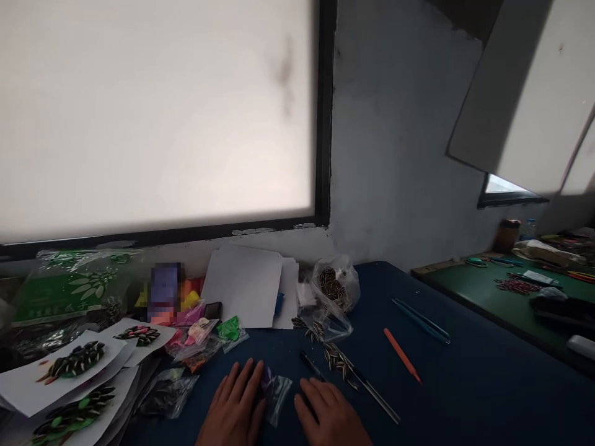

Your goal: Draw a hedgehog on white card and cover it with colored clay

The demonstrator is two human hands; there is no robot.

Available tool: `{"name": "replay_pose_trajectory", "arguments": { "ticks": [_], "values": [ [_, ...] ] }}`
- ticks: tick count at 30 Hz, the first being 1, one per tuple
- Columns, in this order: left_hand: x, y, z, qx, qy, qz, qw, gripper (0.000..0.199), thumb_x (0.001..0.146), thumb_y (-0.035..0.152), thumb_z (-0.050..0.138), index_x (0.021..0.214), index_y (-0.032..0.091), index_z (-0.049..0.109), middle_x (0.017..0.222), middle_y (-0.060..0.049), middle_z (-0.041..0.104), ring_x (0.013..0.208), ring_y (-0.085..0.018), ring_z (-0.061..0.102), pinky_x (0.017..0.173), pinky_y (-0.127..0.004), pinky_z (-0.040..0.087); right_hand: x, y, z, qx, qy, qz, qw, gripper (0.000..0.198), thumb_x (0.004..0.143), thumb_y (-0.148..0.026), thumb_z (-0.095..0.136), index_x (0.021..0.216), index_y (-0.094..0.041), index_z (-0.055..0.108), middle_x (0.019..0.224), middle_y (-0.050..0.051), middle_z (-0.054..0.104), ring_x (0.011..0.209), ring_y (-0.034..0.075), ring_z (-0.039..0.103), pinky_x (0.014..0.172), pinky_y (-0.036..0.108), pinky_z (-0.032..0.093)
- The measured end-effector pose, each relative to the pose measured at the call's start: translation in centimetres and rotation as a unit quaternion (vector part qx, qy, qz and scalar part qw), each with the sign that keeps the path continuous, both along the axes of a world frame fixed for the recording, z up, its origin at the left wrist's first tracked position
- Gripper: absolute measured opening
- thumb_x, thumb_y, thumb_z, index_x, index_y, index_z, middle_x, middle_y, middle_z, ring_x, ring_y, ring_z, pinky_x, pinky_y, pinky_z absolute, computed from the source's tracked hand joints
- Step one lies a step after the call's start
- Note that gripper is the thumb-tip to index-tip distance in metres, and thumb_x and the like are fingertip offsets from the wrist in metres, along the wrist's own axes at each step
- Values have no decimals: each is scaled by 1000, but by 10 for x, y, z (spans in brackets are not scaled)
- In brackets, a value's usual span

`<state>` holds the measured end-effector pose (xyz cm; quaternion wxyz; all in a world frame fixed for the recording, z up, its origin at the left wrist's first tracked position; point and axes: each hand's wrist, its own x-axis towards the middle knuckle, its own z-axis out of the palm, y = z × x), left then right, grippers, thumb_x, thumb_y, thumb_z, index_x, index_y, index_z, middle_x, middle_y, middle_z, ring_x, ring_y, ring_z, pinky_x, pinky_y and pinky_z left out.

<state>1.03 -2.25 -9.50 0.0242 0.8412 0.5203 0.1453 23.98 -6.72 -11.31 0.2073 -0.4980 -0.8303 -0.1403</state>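
Note:
My left hand (235,402) lies palm down on the dark blue table, fingers stretched out and holding nothing. Beside its thumb is a small clear bag (277,390) with something purple inside; whether the thumb touches it I cannot tell. My right hand (330,412) rests on the table to the right of that bag, fingers apart and slightly bent. Just beyond its fingertips lies a dark pen (312,365). Loose striped sunflower seeds (338,362) are scattered further up, next to a slim metallic stick (376,393).
An open plastic bag of seeds (332,288) stands near the wall beside white paper sheets (242,288). To the right lie an orange pen (402,356) and blue tweezers (422,321). Seed-covered cards (69,396) and a small green bag (229,328) are left. A green table (493,310) adjoins.

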Motion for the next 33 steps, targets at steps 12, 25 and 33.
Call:
{"name": "replay_pose_trajectory", "arguments": {
  "ticks": [12,25,33],
  "values": [
    [13,-12,24,26,31,40,998,44,96,38,40,135,28,55,144,-8,50,134,-32,43,105,-50,42,-13,-12,68,-74,-5,117,990,41,99,-28,43,138,-18,51,146,12,46,132,25,46,109,38,39],
    [18,-16,34,30,65,79,994,46,98,34,33,137,22,53,146,-13,48,135,-29,42,108,-49,37,-16,-11,68,-191,49,86,977,48,96,-40,47,137,-15,53,146,11,48,135,30,41,114,46,29],
    [13,-8,18,66,-10,-48,997,45,98,33,35,141,29,48,149,-2,44,138,-28,38,108,-46,39,-9,-8,74,-262,71,71,960,61,92,-42,50,145,-12,42,153,13,33,142,32,28,117,49,22]
  ]
}}
